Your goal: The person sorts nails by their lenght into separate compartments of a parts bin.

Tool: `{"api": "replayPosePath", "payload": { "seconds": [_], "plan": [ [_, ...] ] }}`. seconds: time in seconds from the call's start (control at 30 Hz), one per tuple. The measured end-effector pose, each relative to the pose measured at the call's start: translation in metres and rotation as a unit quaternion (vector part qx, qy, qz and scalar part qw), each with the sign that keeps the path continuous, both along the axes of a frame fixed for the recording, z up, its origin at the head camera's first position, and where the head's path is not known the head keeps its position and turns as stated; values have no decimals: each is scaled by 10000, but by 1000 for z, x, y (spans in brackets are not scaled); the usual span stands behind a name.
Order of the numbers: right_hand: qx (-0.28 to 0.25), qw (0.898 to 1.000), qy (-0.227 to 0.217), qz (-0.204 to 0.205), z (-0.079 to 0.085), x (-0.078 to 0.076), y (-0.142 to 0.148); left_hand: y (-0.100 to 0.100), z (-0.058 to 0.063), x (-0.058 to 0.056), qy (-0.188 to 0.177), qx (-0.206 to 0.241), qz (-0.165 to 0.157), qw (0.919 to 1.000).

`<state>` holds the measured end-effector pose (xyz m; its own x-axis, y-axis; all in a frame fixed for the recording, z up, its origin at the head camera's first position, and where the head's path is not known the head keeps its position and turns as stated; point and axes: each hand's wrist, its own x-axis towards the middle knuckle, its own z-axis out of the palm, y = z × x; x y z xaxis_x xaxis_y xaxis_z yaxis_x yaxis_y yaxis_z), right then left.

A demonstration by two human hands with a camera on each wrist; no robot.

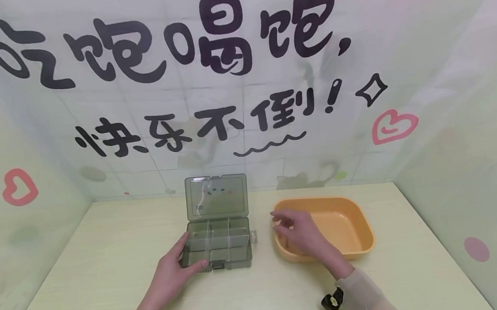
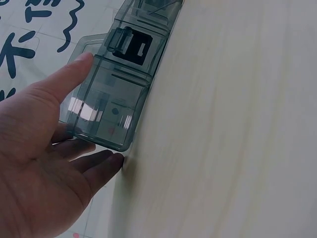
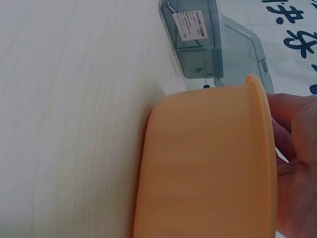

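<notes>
On the pale desk [image 1: 242, 301], near the back wall [image 1: 363, 165], a clear grey box [image 1: 229, 242] stands with its lid [image 1: 217, 197] raised behind it, so all six compartments face upward. The left hand [image 1: 172, 273] grips its left front corner, thumb against the front, fingers along the left end; I'd guess that is to steady it, since the grip leaves the compartments uncovered from above. To the box's right sits an orange tray [image 1: 339, 228], broad side toward the person, within easy reach. The right hand [image 1: 300, 231] is over the tray's left end, fingers bent toward the thumb; from where I stand I cannot tell whether they meet, pinch something or touch the rim.

Between box and tray lies a narrow strip of desk, with the box's side tab [image 1: 253, 236] jutting into it, so a low crossing might snag there or on the tray's raised rim. Over the top the way looks free. Desk stretches away left of the box and in front of both, while the raised lid limits room toward the wall.
</notes>
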<state>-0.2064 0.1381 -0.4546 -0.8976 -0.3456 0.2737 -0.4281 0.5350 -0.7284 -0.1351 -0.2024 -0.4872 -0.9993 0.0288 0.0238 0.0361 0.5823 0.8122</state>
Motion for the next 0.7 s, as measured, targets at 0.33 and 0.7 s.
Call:
{"api": "replayPosePath", "payload": {
  "seconds": [0.33,0.7],
  "plan": [
    [-96,9999,-95,-104,-7,-4,17,-1,0,-2,-35,-1,-47,10000],
    [-23,9994,-340,-38,-12,-10,35,-1,-1,-1,-4,-133,2,9999]
  ]
}}
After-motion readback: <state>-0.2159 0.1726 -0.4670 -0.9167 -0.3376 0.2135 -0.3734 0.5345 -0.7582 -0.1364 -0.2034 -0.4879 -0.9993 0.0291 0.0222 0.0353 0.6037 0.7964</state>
